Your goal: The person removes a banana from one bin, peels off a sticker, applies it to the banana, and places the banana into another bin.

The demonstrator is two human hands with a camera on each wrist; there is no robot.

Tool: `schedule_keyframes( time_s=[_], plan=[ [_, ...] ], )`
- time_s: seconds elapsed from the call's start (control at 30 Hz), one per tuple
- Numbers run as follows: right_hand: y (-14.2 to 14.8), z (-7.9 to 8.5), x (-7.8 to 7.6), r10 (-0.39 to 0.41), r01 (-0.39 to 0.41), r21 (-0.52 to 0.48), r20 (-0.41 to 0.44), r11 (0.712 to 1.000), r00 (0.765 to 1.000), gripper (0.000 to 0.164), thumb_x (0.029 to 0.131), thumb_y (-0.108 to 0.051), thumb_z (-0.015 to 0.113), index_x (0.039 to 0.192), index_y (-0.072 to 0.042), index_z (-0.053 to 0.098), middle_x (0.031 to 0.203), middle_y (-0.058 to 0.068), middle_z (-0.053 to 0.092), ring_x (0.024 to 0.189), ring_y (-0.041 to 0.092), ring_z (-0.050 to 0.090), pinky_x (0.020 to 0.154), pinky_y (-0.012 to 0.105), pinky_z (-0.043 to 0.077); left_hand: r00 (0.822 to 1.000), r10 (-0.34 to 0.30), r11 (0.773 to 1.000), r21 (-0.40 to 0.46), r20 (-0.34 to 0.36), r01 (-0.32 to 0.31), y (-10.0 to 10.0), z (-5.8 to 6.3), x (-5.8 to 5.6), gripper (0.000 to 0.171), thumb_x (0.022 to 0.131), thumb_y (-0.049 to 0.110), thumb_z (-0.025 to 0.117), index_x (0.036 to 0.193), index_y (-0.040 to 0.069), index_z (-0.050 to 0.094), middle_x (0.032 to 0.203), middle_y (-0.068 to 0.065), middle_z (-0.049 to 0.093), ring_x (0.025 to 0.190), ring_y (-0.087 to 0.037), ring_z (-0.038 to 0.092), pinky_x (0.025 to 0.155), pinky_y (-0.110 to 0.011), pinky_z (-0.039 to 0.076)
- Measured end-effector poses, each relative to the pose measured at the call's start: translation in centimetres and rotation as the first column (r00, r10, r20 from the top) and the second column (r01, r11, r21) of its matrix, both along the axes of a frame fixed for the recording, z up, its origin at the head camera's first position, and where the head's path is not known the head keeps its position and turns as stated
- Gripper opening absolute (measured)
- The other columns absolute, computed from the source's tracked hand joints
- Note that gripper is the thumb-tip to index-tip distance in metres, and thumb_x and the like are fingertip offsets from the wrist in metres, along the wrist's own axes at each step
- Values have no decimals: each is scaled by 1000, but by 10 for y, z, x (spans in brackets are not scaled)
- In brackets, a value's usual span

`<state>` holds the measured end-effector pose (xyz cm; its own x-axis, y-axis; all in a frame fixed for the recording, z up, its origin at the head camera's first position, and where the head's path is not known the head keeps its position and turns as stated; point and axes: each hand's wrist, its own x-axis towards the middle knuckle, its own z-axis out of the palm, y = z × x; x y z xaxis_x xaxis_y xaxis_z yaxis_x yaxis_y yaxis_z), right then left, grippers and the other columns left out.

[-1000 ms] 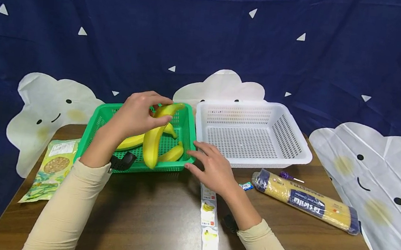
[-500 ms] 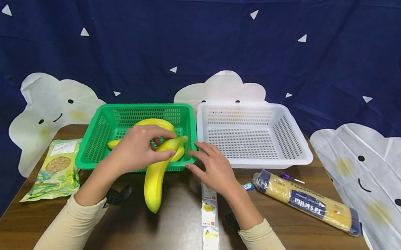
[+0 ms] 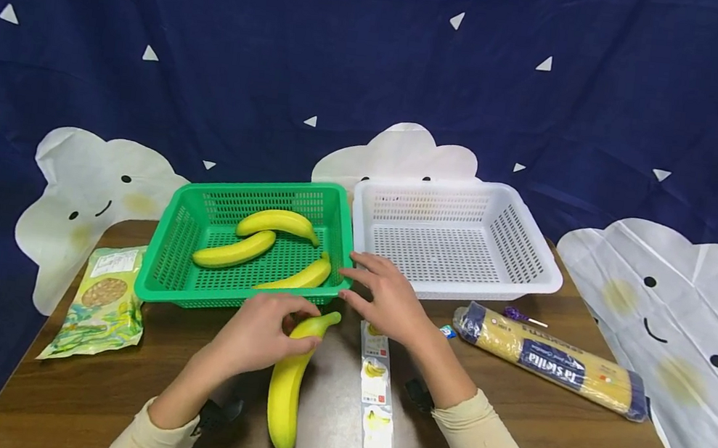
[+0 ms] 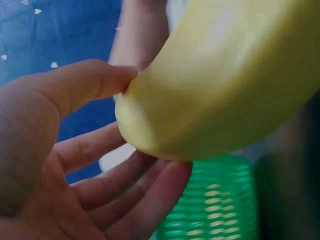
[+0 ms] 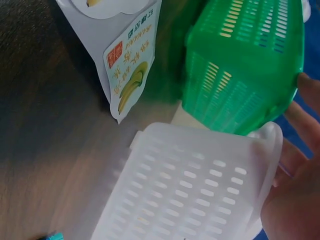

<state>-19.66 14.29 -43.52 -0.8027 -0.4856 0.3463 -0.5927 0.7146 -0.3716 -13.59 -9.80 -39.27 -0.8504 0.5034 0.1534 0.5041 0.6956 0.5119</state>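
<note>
My left hand (image 3: 263, 332) pinches a yellow banana (image 3: 286, 395) near its greenish stem end, over the table in front of the green basket (image 3: 161, 294). In the left wrist view the thumb lies on one side of the banana (image 4: 210, 95) and fingertips on the other. Three more bananas lie inside the green basket; one is a curved banana (image 3: 277, 221) at the back. At that basket's front right corner, my right hand (image 3: 387, 300) rests its relaxed fingertips on or by the rim. A white basket (image 3: 490, 289) stands close beside it.
A strip of banana stickers (image 3: 374, 393) runs down the middle of the table. A spaghetti pack (image 3: 551, 357), a purple lollipop (image 3: 514, 313) and a small blue-green packet (image 3: 448, 331) lie at right. A green printed bag (image 3: 101, 303) lies at left.
My left hand has brought the banana out of the green basket, toward me and down over the table. The right hand has barely moved.
</note>
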Motion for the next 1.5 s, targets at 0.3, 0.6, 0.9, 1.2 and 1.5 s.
schedule_keyframes(
  time_s=[0.3,0.6,0.9,1.2,1.5],
  plan=[
    [1,0,-1,-3,3,-7,-7,1000,1000,41,92,-44,62,125,-20,66,143,6,47,134,25,36,105,46,32,991,82,995,40,109,-86,17,-53,-4,29,79,39,76,100,19,72,85,9,65,73,-11,60,61,-27,46],
    [2,0,-2,20,-21,-22,-30,1000,999,41,93,-42,61,124,-17,66,143,6,47,135,25,36,106,46,31,968,161,984,47,193,-173,27,-78,-13,33,78,43,76,98,17,72,80,8,63,70,-9,53,59,-27,44],
    [4,-2,-1,5,-5,-19,-36,1000,999,40,93,-43,61,125,-19,66,143,5,46,135,25,35,106,46,31,971,166,983,45,174,-176,35,-86,-10,36,78,47,76,96,16,71,83,7,62,74,-11,54,61,-28,44],
    [3,-4,0,4,-5,-18,-46,1000,999,40,92,-41,63,125,-18,66,142,6,47,134,24,37,105,45,33,968,189,974,90,164,-206,37,-94,-5,36,77,49,77,94,19,70,82,8,60,70,-10,52,60,-27,43],
    [0,-3,2,4,-5,-23,-49,1000,999,40,92,-41,63,124,-18,67,142,6,47,134,25,37,106,45,32,955,239,958,118,174,-262,40,-100,-1,36,75,48,78,91,18,67,82,7,57,71,-11,51,62,-29,43]
  ],
)
